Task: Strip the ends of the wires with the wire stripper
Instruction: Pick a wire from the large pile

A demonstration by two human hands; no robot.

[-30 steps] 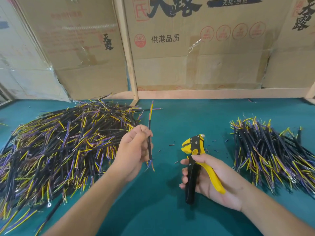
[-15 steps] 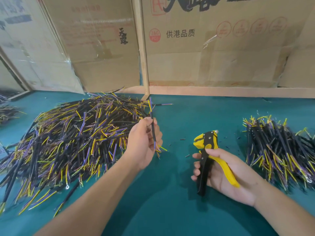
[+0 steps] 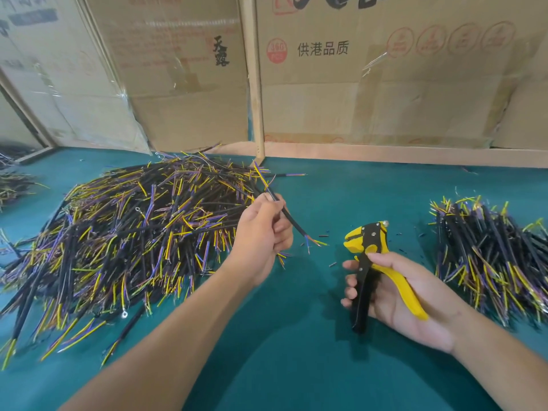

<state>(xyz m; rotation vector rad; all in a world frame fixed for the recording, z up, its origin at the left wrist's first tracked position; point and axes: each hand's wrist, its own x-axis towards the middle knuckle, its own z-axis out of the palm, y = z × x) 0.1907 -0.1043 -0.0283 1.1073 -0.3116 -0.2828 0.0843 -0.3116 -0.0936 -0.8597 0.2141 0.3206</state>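
My left hand (image 3: 262,232) pinches one black cable (image 3: 292,219) above the green table. The cable slants down to the right, and its yellow and purple inner wires fan out at the lower end near the stripper's jaws. My right hand (image 3: 397,295) grips the yellow and black wire stripper (image 3: 367,262) by its handles, with the jaws pointing up and left. The cable's end and the jaws are a short gap apart.
A big heap of black cables (image 3: 124,232) covers the table's left side. A smaller heap of cables (image 3: 492,256) lies at the right. Cardboard boxes (image 3: 385,69) and a wooden frame (image 3: 255,84) stand behind. Small black insulation bits (image 3: 332,264) dot the green table top (image 3: 296,366).
My left hand has tilted the cable from nearly upright to a slant, bringing its lower end toward the stripper. The right hand keeps holding the stripper in much the same place.
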